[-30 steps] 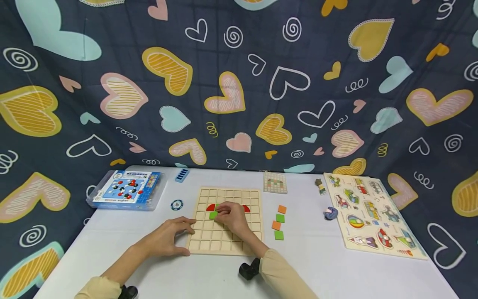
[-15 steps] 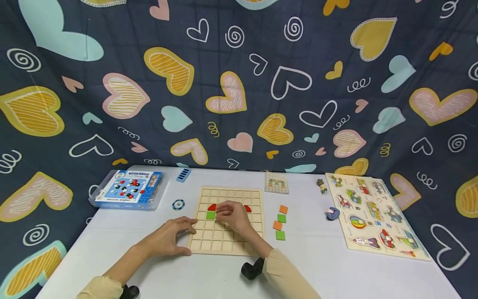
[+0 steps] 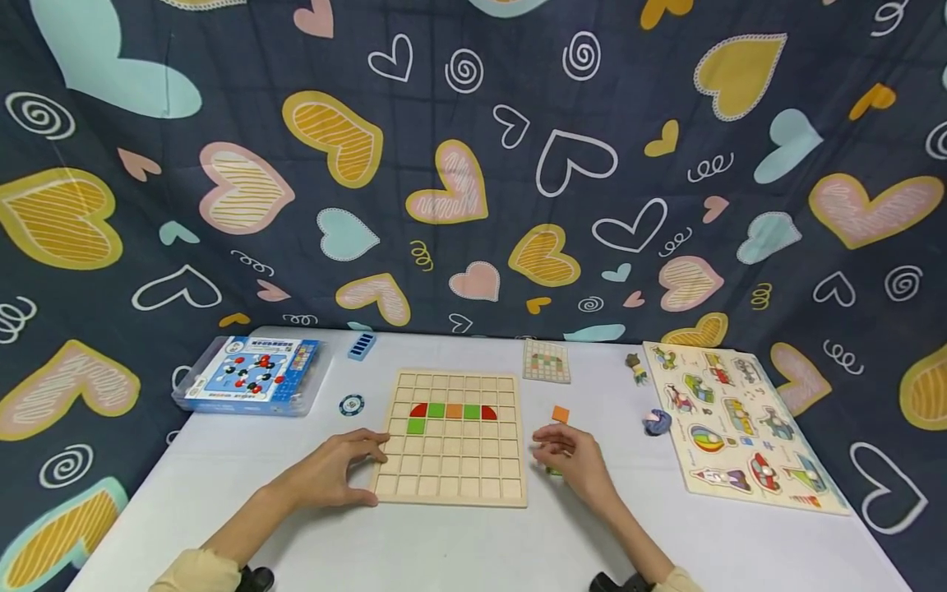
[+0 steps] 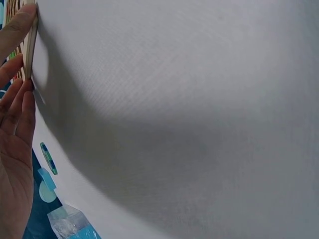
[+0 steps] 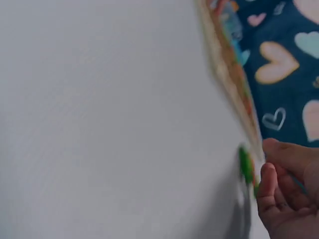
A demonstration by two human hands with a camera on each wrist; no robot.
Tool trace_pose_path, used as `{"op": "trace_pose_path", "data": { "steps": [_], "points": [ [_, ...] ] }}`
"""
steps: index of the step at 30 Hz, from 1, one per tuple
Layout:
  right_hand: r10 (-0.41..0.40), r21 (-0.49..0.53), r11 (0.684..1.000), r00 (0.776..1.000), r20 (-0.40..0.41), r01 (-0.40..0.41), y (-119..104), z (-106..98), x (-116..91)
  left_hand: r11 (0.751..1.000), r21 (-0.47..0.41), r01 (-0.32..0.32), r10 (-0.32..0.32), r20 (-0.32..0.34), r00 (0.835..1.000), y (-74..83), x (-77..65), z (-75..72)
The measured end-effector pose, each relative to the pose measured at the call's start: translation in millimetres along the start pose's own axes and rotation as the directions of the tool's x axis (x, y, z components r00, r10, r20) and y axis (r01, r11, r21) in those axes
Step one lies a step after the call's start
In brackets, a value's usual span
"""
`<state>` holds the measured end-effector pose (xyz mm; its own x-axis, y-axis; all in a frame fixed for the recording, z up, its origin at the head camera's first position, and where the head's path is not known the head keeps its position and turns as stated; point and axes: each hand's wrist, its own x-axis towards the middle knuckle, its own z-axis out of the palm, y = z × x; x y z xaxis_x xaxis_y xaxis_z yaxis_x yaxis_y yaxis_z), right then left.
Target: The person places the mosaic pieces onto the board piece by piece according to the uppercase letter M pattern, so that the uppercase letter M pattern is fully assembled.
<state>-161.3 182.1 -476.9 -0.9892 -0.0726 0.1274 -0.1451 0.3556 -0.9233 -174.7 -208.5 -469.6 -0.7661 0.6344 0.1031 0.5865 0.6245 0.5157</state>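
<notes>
Head view: the board (image 3: 466, 469) lies flat on the bench (image 3: 444, 551), at centre and below the middle of the frame. One row bears, from left to right, a red piece (image 3: 419, 410), a green tile (image 3: 436, 409), an orange tile (image 3: 455, 410), another green tile and another red piece; a further green tile fills the square below the left red piece.

The left hand (image 3: 336, 469), at lower left of centre, is spread, its thumb and fingers touching the board's left edge; the left wrist view shows the same contact.

The right hand (image 3: 575, 460) is over the loose tiles right of the board, fingers loosely bent, tips apart in the right wrist view. A loose orange tile (image 3: 561, 413) shows just above it, and part of a green one below; whether it touches either cannot be told.

At upper right of the board lies a pattern card (image 3: 547, 362); at far left, a box (image 3: 251, 378); at far right, a picture puzzle (image 3: 740, 427).
</notes>
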Motion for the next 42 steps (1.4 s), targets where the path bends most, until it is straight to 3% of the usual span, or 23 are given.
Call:
{"op": "trace_pose_path", "data": {
  "steps": [4, 8, 16, 21, 25, 35, 42],
  "points": [
    [0.024, -0.128, 0.991, 0.999, -0.030, -0.027, 12, -22, -15, 1.000, 0.007, 0.003, -0.003, -0.002, 1.000, -1.0, 1.2, -2.1],
    [0.034, -0.174, 0.984, 0.999, -0.007, -0.035, 19, -30, -21, 1.000, 0.005, 0.001, -0.001, 0.003, 1.000, -1.3, 2.5, -2.7],
    [0.031, -0.061, 0.998, 0.999, 0.029, -0.029, 21, -38, -15, 1.000, -0.005, -0.006, 0.006, -0.014, 1.000, -1.0, 0.7, 0.0],
    [0.096, -0.040, 0.994, 0.995, -0.032, -0.097, 23, -44, -4, 1.000, -0.005, -0.004, 0.004, -0.012, 1.000, -2.0, -2.2, 2.6],
    [0.104, -0.087, 0.990, 0.988, -0.116, -0.114, 29, -46, 16, 1.000, -0.002, 0.005, -0.005, -0.012, 1.000, -1.6, -2.0, 3.1],
    [0.039, -0.238, 0.968, 0.989, -0.144, -0.073, 37, -41, 53, 1.000, -0.026, 0.009, -0.010, -0.008, 1.000, -0.4, -0.5, 1.8],
    [-0.004, -0.199, 0.980, 0.985, -0.175, -0.031, 35, -35, 57, 0.999, -0.033, 0.020, -0.021, -0.008, 1.000, -2.3, -1.8, 2.3]
  ]
}}
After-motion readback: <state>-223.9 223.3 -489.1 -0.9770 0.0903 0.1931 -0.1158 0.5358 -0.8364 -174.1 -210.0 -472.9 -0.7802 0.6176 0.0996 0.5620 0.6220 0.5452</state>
